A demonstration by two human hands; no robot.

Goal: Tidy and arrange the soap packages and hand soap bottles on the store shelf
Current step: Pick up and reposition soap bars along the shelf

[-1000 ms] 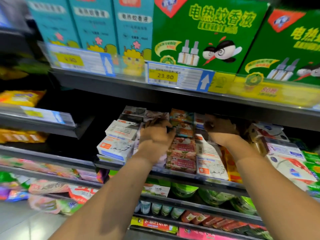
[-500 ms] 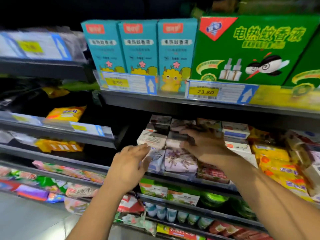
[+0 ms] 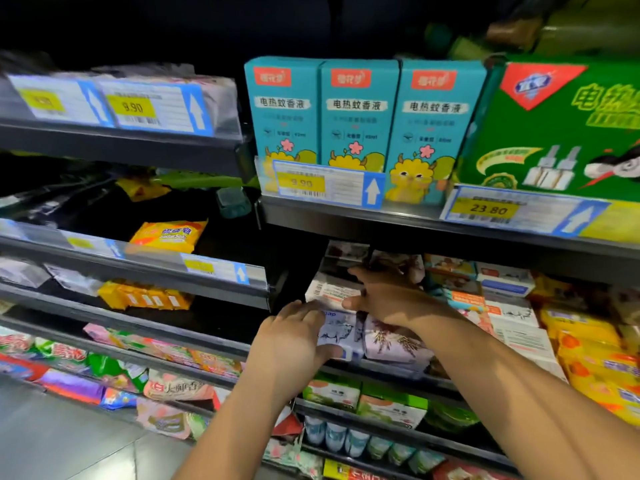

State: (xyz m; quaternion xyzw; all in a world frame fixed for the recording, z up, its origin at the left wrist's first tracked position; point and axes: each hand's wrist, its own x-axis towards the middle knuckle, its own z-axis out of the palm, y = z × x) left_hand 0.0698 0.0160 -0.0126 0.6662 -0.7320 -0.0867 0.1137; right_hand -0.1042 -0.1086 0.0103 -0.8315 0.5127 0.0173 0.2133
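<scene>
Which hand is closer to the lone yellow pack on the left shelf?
Left. The left hand is below and right of the yellow pack; the right hand is farther right, on the stacked soap packs.

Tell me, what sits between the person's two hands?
A pale soap package with a blue drawing lies between the left hand and right hand, in the head view.

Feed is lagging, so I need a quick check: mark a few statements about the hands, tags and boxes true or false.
1. Left hand and right hand are at the soap shelf. True.
2. The green box's tag reads 9.90. False: the tag under the green box reads 23.80.
3. The left hand touches a pale blue soap box. True.
4. The right hand holds a bottle. False: it lies over soap boxes.
</scene>
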